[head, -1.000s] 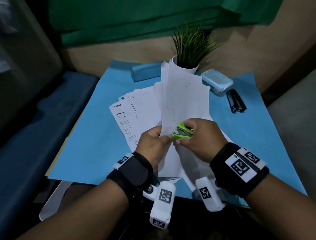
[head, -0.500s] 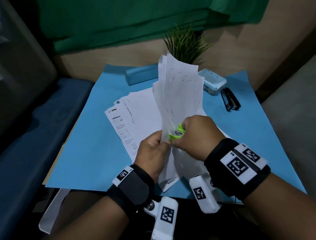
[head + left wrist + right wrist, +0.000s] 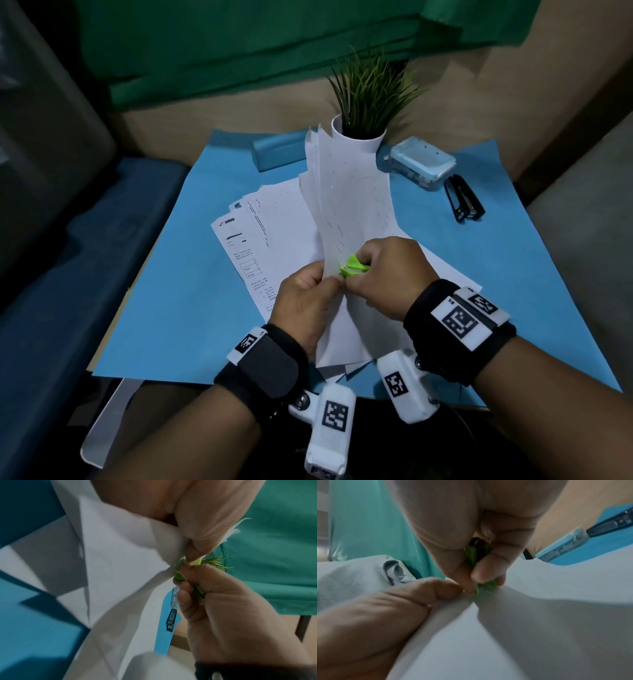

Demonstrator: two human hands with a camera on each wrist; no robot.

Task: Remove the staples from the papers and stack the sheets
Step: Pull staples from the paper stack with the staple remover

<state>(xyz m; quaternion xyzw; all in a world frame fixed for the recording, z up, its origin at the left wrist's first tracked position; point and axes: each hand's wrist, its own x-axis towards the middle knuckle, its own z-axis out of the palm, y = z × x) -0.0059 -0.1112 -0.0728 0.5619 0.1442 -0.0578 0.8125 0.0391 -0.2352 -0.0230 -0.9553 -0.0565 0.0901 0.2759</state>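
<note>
The stapled papers (image 3: 346,219) are held upright just in front of the potted plant (image 3: 368,102), now tilted back toward it. They are pinched by the left hand (image 3: 305,298); the green staple remover (image 3: 352,267) is clamped in the right hand (image 3: 394,274), likely biting a staple.

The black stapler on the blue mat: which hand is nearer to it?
Right. The black stapler lies far right; the right hand is just below-left of it, the left hand farther left, beyond the held papers.
</note>
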